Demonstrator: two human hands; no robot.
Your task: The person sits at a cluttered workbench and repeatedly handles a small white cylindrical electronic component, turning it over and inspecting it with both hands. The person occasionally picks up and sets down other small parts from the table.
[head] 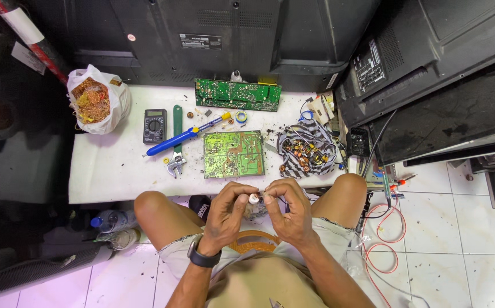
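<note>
Head view: left hand (pixel 224 214) and right hand (pixel 287 208) hide a small white part (pixel 254 198).

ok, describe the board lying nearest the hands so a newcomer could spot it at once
Start at the low white table in front of the seated person's knees. At its middle, just beyond both hands, a green circuit board lies flat, solder side up. Unlike the longer green board at the table's far edge, it is nearly square and shows pale copper traces.

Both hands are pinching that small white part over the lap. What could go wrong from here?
1. The small white part, pinched between left hand and right hand, sits off the table; a slip likely sends it to the floor.
2. The red cable loops by the right knee and could snag.
</note>
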